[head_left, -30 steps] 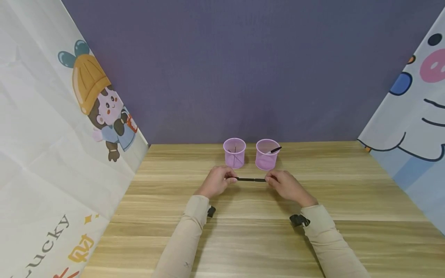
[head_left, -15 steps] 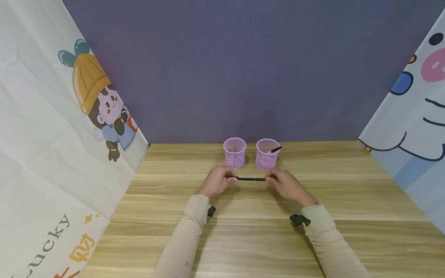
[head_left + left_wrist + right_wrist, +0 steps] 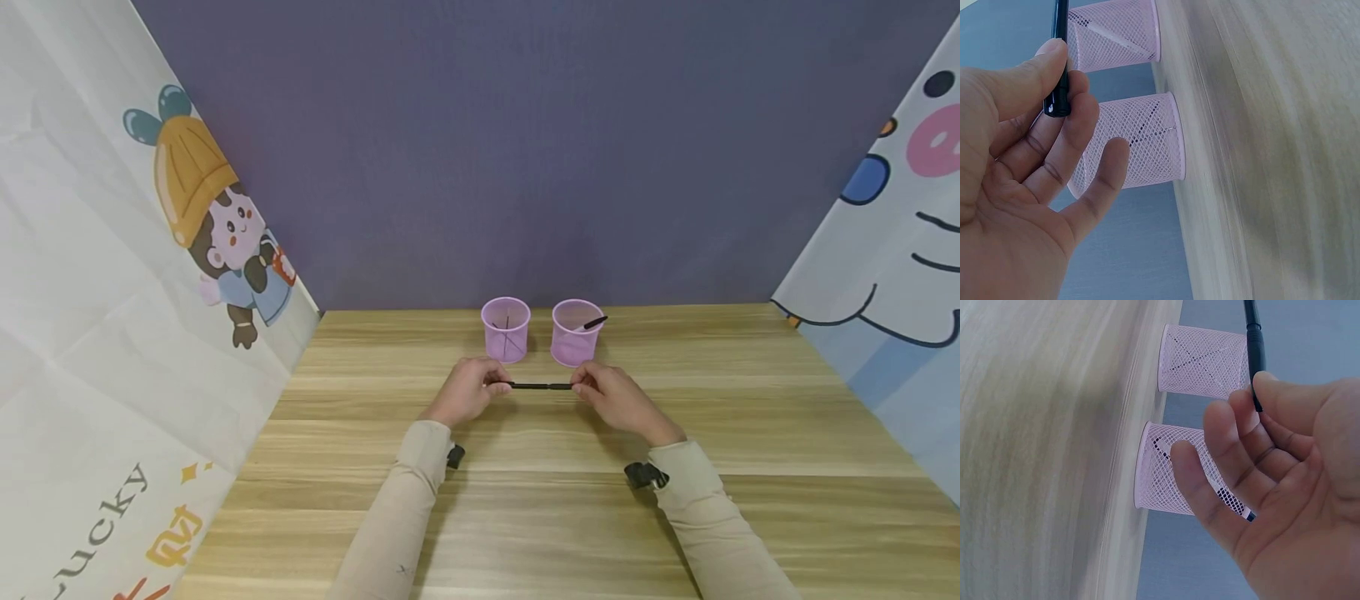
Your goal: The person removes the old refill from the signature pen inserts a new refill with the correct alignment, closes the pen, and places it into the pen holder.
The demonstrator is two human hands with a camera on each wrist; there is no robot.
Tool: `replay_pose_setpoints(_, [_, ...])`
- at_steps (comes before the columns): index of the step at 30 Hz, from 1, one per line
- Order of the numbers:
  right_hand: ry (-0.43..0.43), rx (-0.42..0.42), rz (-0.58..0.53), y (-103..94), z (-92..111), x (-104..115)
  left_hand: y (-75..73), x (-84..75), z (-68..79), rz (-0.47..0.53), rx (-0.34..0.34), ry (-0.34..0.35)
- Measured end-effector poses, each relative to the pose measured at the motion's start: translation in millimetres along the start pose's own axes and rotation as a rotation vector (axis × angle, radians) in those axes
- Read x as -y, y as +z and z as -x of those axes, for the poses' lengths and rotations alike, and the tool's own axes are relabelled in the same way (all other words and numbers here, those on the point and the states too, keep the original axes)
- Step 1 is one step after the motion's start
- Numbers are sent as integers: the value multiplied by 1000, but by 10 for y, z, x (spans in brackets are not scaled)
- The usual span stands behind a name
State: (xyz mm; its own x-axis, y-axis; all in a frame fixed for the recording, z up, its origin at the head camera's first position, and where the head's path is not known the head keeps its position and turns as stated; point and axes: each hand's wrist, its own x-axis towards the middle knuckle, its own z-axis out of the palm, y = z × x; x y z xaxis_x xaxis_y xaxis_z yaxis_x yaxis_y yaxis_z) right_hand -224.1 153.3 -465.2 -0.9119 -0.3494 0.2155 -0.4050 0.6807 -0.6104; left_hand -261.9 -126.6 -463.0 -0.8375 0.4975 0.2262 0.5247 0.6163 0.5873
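Note:
A thin black pen [image 3: 536, 386] is held level between both hands, in front of two pink mesh cups. My left hand [image 3: 467, 393] pinches its left end between thumb and fingers; the little finger stands apart in the left wrist view. At the other end, my right hand [image 3: 618, 404] pinches the tapered tip of the pen [image 3: 1255, 356]. Thin dark sticks cross inside the left mesh cup [image 3: 506, 348]. The right mesh cup [image 3: 573, 350] holds a white pen [image 3: 594, 323] with a black end, leaning over the rim to the right.
A wood-grain table [image 3: 525, 517] lies under the hands. Behind it rises a purple-grey panel [image 3: 480, 158]. White printed curtains stand at the left [image 3: 82, 267] and right. Both wrists wear black straps.
The right fingers and their end of the pen have risen very slightly in the head view. Otherwise the hands and the cups stay in place.

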Motion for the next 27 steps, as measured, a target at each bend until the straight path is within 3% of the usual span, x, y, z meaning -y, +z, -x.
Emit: replay_pose_setpoints(27, [14,9,-16,21,-8,-55,-1,-14,3,-4,-1,-2])
